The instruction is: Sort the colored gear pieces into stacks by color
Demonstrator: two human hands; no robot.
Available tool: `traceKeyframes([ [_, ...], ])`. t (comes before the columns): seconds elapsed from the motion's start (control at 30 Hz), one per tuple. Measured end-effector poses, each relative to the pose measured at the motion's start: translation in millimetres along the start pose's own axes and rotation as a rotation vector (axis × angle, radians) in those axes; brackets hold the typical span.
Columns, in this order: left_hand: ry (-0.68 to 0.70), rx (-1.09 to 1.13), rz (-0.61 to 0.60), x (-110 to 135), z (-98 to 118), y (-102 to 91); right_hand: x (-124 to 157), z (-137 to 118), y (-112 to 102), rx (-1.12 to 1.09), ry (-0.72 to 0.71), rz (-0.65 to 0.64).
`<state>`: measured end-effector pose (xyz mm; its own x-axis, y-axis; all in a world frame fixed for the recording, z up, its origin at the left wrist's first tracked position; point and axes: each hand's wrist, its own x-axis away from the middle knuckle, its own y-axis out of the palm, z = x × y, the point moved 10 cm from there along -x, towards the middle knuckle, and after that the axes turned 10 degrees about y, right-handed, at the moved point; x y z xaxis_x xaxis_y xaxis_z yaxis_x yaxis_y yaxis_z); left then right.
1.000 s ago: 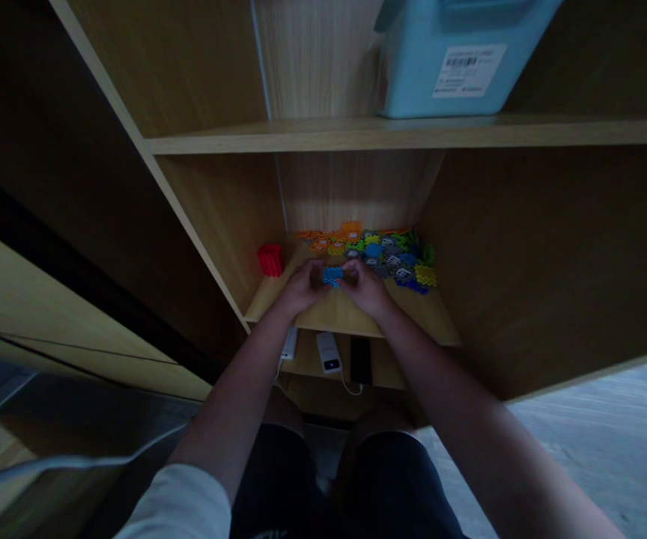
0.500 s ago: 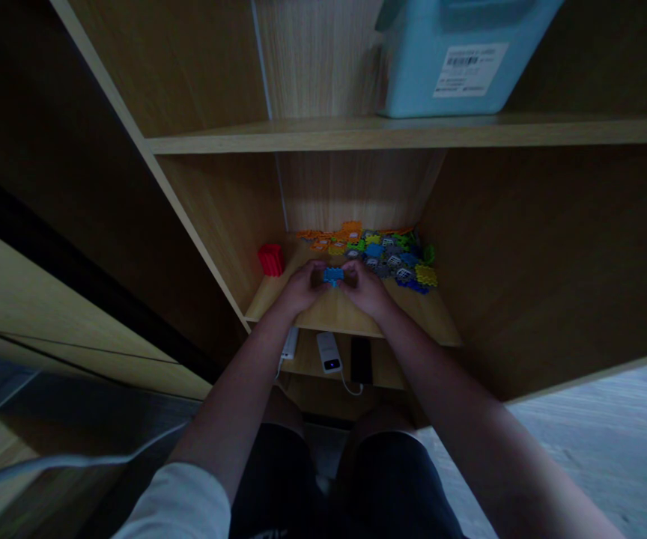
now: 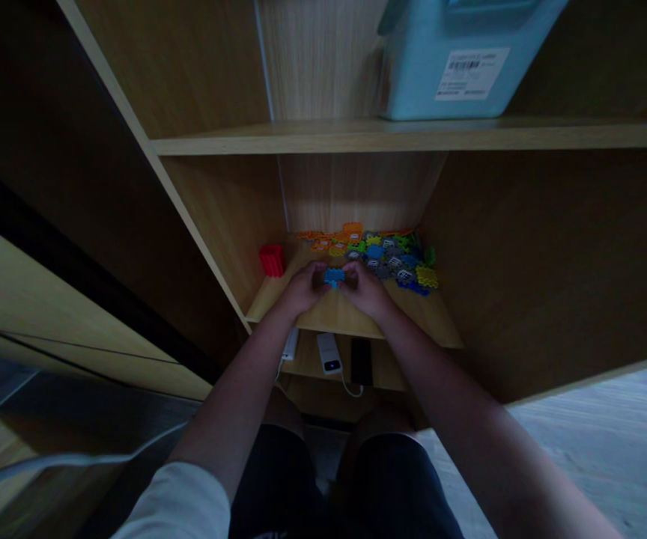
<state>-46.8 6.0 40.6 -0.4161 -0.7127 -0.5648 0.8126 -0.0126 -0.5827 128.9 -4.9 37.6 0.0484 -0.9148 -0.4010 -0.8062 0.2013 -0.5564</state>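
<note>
Between my two hands, over the middle shelf (image 3: 335, 318), is a small blue toothed-edge building piece (image 3: 334, 276). My left hand (image 3: 305, 287) grips its left side, fingers closed with the thumb below. On its right side my right hand (image 3: 364, 286) pinches it in the same way. Whether it is one piece or several joined is too small to tell. Just behind my hands lies a pile of loose building pieces (image 3: 394, 260) in orange, yellow, green, grey and blue. To the left stands a red block-shaped piece (image 3: 272, 260) with a ridged surface.
A light blue plastic bin (image 3: 441, 82) with a white label stands on the upper shelf (image 3: 323, 141). Below are a white power bank (image 3: 329, 353), a black phone-like slab (image 3: 361, 361) and a cable (image 3: 351, 390). Cabinet walls (image 3: 548, 247) close in both sides.
Almost nothing differs. Both hands keep hold of the blue piece in the same place, and the whole view has shifted very slightly.
</note>
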Motion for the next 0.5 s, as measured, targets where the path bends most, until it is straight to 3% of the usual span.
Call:
traceKeyframes([
  [0.5,-0.008,0.002,0.0,1.0,-2.3,1.7,0.2,1.1,0.8,0.024,0.002,0.0],
])
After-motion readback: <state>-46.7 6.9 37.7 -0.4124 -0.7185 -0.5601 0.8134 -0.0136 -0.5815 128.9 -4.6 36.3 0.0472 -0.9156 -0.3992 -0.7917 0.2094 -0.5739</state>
